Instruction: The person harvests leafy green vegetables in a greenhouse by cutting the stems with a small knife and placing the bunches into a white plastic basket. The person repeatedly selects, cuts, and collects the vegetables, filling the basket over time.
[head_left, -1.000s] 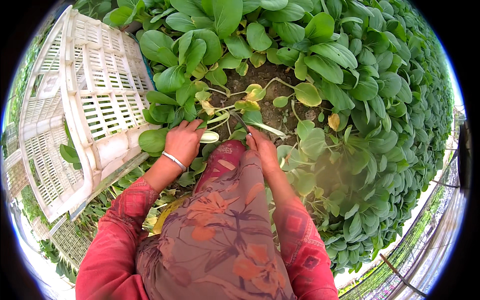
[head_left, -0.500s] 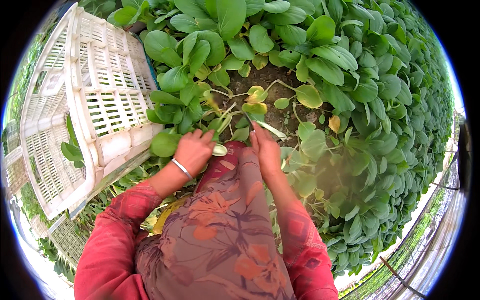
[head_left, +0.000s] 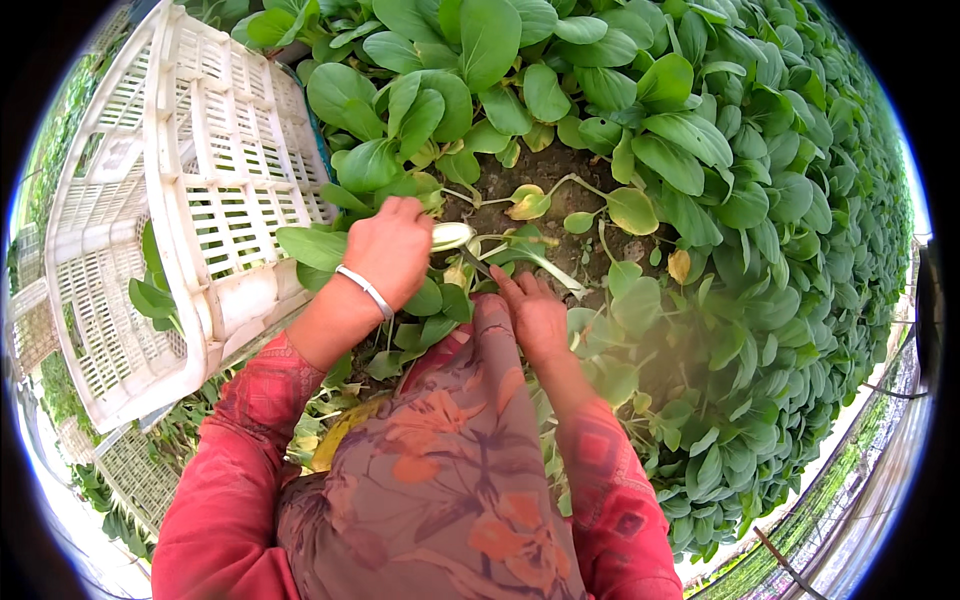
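Note:
My left hand (head_left: 392, 250), with a pale bangle at its wrist, is closed around a head of bok choy (head_left: 453, 236). The white cut base sticks out to the right of my fist, and broad green leaves trail out on the left by the crate. Lower and to the right, my right hand (head_left: 538, 318) grips a small knife (head_left: 475, 263); its handle is hidden in my fingers. The dark blade points up and left, just below the bok choy's base. A loose leaf with a pale stalk (head_left: 563, 276) lies on the soil beyond my right hand.
A white slatted plastic crate (head_left: 235, 215) stands tilted on the left, with some green leaves (head_left: 152, 300) inside. Dense rows of growing bok choy (head_left: 760, 200) fill the far side and right. Yellowed leaves (head_left: 632, 210) lie on bare soil (head_left: 535, 172) ahead of my hands.
My left hand has moved farther from me with the bok choy, lifting its base above the blade. My right hand with the knife has come slightly nearer, and the view has shifted a little.

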